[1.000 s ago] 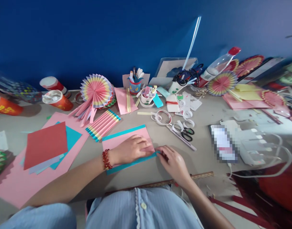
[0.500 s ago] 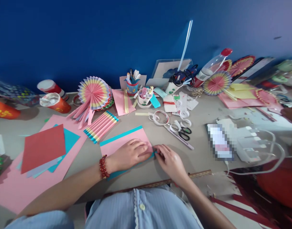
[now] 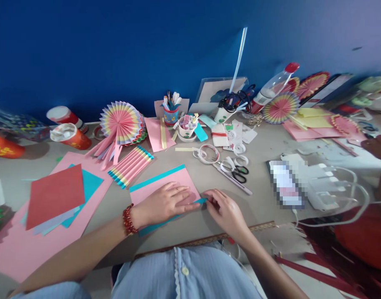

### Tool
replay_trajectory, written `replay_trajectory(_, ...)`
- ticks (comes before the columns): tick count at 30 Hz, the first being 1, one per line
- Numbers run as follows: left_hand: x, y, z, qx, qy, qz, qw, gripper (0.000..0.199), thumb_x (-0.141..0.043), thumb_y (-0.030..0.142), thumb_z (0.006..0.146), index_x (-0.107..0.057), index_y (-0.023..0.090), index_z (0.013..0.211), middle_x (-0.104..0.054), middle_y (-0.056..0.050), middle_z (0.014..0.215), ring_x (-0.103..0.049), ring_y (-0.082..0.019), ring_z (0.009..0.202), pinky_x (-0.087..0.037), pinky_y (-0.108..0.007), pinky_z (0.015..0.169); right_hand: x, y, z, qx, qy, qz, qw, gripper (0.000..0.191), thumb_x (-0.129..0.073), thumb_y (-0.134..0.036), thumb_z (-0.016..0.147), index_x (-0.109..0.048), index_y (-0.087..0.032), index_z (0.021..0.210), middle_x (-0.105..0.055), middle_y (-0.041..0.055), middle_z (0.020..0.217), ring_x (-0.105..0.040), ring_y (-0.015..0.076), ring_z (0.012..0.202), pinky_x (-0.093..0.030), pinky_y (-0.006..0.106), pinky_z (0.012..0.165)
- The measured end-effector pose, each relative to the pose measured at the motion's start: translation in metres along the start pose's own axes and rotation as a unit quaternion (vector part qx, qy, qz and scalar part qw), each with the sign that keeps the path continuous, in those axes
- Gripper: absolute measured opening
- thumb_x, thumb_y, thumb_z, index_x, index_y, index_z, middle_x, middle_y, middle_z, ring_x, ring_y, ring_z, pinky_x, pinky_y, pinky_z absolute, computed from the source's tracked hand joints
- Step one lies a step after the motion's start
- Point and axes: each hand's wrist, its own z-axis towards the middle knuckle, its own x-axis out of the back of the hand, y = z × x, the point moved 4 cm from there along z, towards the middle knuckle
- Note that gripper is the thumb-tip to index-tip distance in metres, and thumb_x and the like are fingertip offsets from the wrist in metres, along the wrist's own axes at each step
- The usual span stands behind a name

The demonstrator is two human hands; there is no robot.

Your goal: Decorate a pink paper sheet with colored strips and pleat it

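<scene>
Paper strip [image 3: 201, 201] sits pinched in right grip [image 3: 224, 209], left grip [image 3: 163, 203] spread, cup lettering [image 3: 2, 148] illegible.

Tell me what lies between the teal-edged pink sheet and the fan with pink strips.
Pleated pink paper with yellow and teal ends, in the head view.

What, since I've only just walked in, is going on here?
A person's left hand lies flat, fingers spread, on a pink sheet edged with blue, while the right hand pinches the right end of the near blue strip. A pleated paper piece lies beyond the sheet, to the left.
</scene>
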Motion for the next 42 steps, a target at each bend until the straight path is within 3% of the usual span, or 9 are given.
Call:
replay_trajectory(5, 0.004, 0.001, -0.005, -0.004, -0.006, -0.009, 1.000, 0.046, -0.050, 0.021, 0.099, -0.045, 0.024, 0.145, -0.052, -0.012, 0.144, -0.043, -0.027, 0.138, -0.038, -0.050, 0.111, 0.001, -0.005, -0.003, 0.009, -0.024, -0.014, 1.000, 0.017, -0.051, -0.015, 0.088, -0.061, -0.022, 0.100, -0.067, 0.0050, 0.089, -0.063, 0.0201, 0.080, -0.047, 0.029, 0.069)
replay_trajectory(10, 0.007, 0.021, -0.003, -0.010, 0.009, -0.022, 1.000, 0.028, -0.047, 0.022, 0.100, -0.062, 0.017, 0.123, -0.059, -0.010, 0.137, -0.049, -0.023, 0.130, -0.042, -0.040, 0.107, -0.001, -0.007, -0.007, 0.006, -0.015, -0.012, 1.000, 0.020, -0.050, -0.016, 0.089, -0.060, -0.022, 0.105, -0.067, 0.0042, 0.085, -0.063, 0.0195, 0.076, -0.048, 0.029, 0.069)
replay_trajectory(15, -0.004, 0.040, 0.007, -0.003, 0.008, -0.002, 1.000, 0.029, -0.048, 0.024, 0.100, -0.060, 0.015, 0.124, -0.059, -0.011, 0.136, -0.053, -0.023, 0.124, -0.046, -0.036, 0.098, -0.002, -0.007, -0.009, -0.012, 0.002, -0.002, 1.000, 0.020, -0.051, -0.018, 0.091, -0.060, -0.022, 0.108, -0.066, 0.0036, 0.085, -0.062, 0.0193, 0.076, -0.048, 0.030, 0.069)
replay_trajectory(22, -0.014, 0.041, 0.007, -0.002, 0.015, 0.001, 1.000, 0.029, -0.049, 0.025, 0.100, -0.061, 0.015, 0.124, -0.055, -0.010, 0.142, -0.050, -0.025, 0.127, -0.041, -0.039, 0.104, -0.001, -0.006, -0.016, 0.021, 0.032, 0.006, 0.999, 0.017, -0.050, -0.018, 0.095, -0.060, -0.021, 0.109, -0.067, 0.0042, 0.086, -0.062, 0.0202, 0.080, -0.049, 0.032, 0.076)
replay_trajectory(30, -0.013, 0.044, 0.014, 0.003, 0.000, 0.012, 1.000, 0.031, -0.051, 0.025, 0.099, -0.060, 0.012, 0.125, -0.055, -0.015, 0.140, -0.051, -0.027, 0.127, -0.044, -0.040, 0.100, -0.001, -0.002, -0.020, 0.032, 0.063, 0.005, 0.998, 0.016, -0.051, -0.021, 0.095, -0.059, -0.021, 0.109, -0.069, 0.0051, 0.086, -0.063, 0.0211, 0.080, -0.050, 0.035, 0.077)
replay_trajectory(35, -0.013, 0.041, 0.009, 0.007, 0.023, -0.017, 1.000, 0.028, -0.053, 0.022, 0.097, -0.061, 0.013, 0.123, -0.059, -0.012, 0.136, -0.052, -0.025, 0.126, -0.043, -0.041, 0.103, -0.003, -0.002, -0.020, 0.022, 0.069, 0.009, 0.997, 0.016, -0.050, -0.019, 0.095, -0.059, -0.021, 0.108, -0.067, 0.0039, 0.083, -0.062, 0.0201, 0.077, -0.050, 0.033, 0.074)
replay_trajectory(42, -0.002, 0.003, 0.008, 0.117, 0.031, -0.066, 0.990, 0.046, -0.041, 0.020, 0.099, -0.043, 0.013, 0.145, -0.049, -0.012, 0.148, -0.041, -0.022, 0.139, -0.032, -0.042, 0.116, -0.003, -0.003, -0.020, 0.021, 0.063, 0.016, 0.998, 0.017, -0.049, -0.018, 0.094, -0.061, -0.020, 0.105, -0.065, 0.0041, 0.081, -0.059, 0.0199, 0.075, -0.048, 0.033, 0.072)
